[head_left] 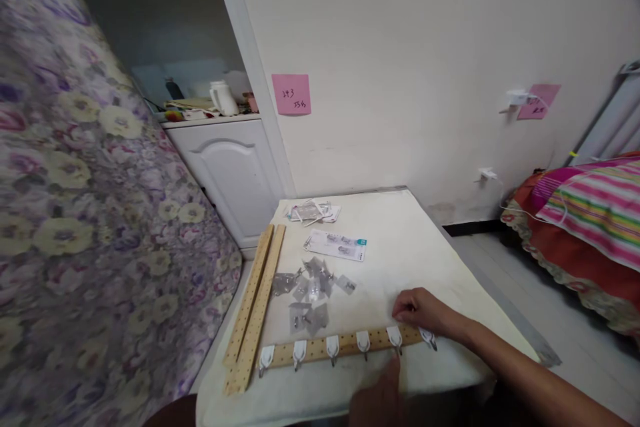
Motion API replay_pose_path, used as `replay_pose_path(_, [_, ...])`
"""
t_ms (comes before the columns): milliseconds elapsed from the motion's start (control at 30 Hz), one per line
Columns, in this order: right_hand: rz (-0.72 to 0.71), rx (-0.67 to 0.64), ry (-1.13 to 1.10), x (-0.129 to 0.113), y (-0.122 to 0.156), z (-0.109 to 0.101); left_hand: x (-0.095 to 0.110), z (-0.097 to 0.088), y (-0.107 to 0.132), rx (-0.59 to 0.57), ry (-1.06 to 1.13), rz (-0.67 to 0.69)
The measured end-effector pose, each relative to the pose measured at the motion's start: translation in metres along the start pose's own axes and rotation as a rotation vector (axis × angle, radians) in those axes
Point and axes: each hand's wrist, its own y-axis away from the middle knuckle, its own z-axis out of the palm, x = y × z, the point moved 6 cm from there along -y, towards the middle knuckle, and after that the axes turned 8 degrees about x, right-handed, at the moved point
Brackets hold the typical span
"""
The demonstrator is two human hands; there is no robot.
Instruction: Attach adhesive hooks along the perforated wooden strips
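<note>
A wooden strip [349,345] with rows of small holes lies across the near part of the table, carrying several white hooks [333,345] with metal ends. My right hand [425,312] is closed, fingers curled together just above the strip's right part, close to one hook [395,335]. Whatever those fingers may hold is hidden. From the near edge my left hand [377,397] reaches up with its index finger stretched out, the tip at the lower end of that same hook. Its other fingers are dim and partly blurred.
Two more perforated wooden strips [260,307] lie along the table's left side. Small clear bags of metal parts [315,287] are heaped mid-table. Behind them are a hook package [337,245] and a pile of packaging [313,211]. A floral curtain [115,213] hangs left; a bed [590,227] stands right.
</note>
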Motion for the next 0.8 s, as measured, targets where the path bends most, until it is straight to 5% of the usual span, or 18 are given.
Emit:
replay_pose_path(233, [0.12,-0.098,-0.132,0.022,-0.011,0.03,0.004,0.001,-0.01,0.065,-0.079,-0.036])
replay_pose_path(567, [0.174,-0.144,-0.218,0.034,-0.019,0.037,0.002,0.007,-0.017,0.13,-0.096,-0.021])
replay_pose_path(800, [0.184,-0.138,-0.229,0.037,-0.018,0.038,0.001,0.021,-0.019,0.324,-0.169,-0.018])
